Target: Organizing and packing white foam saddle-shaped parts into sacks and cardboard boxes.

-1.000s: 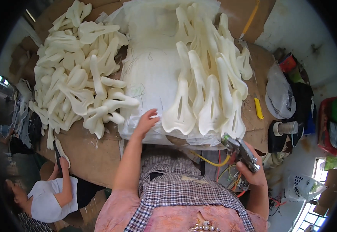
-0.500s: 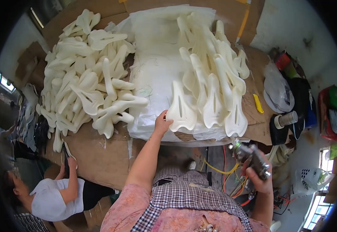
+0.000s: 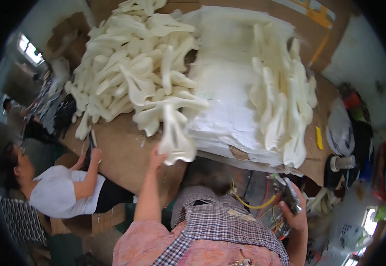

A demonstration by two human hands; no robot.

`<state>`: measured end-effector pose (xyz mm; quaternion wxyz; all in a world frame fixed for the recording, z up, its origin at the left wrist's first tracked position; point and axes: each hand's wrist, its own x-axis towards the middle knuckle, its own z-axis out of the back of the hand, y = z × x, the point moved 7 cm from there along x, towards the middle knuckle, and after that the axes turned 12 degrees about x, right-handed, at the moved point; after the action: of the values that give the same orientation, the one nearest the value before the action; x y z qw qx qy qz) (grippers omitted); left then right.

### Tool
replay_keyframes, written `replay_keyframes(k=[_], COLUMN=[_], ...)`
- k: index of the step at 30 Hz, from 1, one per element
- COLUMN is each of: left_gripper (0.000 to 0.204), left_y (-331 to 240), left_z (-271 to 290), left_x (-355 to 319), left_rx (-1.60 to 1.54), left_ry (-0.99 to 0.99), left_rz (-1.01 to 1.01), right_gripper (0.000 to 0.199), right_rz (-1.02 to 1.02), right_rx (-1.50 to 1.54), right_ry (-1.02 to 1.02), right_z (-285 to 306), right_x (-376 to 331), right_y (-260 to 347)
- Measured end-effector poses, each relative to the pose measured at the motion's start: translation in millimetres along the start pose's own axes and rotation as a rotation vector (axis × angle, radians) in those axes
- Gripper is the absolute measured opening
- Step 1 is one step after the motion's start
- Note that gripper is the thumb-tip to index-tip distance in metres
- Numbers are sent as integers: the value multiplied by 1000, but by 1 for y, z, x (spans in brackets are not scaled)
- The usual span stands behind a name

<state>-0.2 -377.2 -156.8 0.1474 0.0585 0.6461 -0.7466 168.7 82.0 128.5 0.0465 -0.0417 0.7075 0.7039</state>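
The seat pad [image 3: 175, 144], cream with a slot down its middle, is up in the air at the table's near edge, between the heap and the white sheet. My left hand [image 3: 156, 158] grips it by the left edge of its broad end, narrow end pointing away from me. My right hand [image 3: 295, 208] is closed round a metal spray gun [image 3: 286, 193], with a yellow hose [image 3: 251, 205] near it. A heap of similar pads [image 3: 131, 66] lies left on the brown table [image 3: 117, 137]; rows of pads [image 3: 286, 102] lie along the right of the white sheet [image 3: 221, 106].

Toward the right wall, a clear plastic bag [image 3: 340, 126] holds something pale I can't make out. A red container [image 3: 382, 175] is blurred; I can't tell what is in it.

Half a second ago this pad lay at the front left of the rows, my fingers at its edge; now it is off the sheet and over to the left. The whole view has swung, too. My right hand has kept the gun.
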Motion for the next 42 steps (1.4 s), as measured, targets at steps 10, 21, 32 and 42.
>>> replay_keyframes(k=[10, 21, 32, 42], left_gripper=[43, 64, 59, 59], left_y=[-66, -213, -238, -181], left_z=[21, -512, -426, -395], left_x=[-2, -9, -32, -62], left_rx=[486, 562, 149, -42], left_ry=[-884, 235, 253, 383], left_rz=[-211, -315, -330, -109], right_gripper=[56, 58, 60, 64], right_rz=[104, 185, 75, 195], right_rx=[0, 62, 198, 317], right_ry=[-113, -225, 117, -20], right_z=[101, 247, 278, 272], right_x=[-32, -63, -16, -21], right_y=[13, 15, 9, 42])
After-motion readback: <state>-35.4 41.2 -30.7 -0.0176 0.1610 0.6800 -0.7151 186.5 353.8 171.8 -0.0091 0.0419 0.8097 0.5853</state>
